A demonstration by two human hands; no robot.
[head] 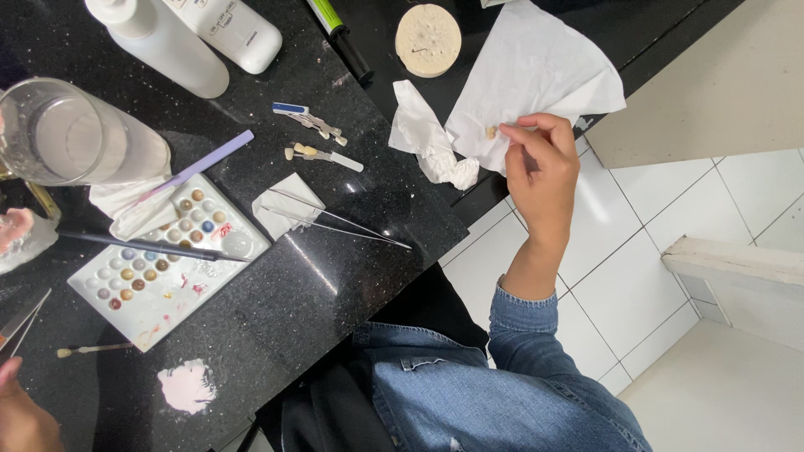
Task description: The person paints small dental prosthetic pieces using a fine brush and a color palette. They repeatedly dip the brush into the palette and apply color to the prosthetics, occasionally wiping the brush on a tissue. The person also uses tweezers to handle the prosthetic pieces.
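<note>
Black speckled countertop (276, 310) fills most of my view, with white floor tiles off its edge. My right hand (543, 172) is raised over that edge, thumb and forefinger pinching a tiny tan piece (492, 131) against a white tissue (536, 71), probably to wipe or cushion it. Just left of that hand lies a crumpled tissue (431, 138); farther left, fine tweezers (335, 219) and a white palette of colour wells (159, 259) sit within reach. My left hand (21, 414) shows only at the corner beside a metal tool (21, 322); its grip I cannot tell.
</note>
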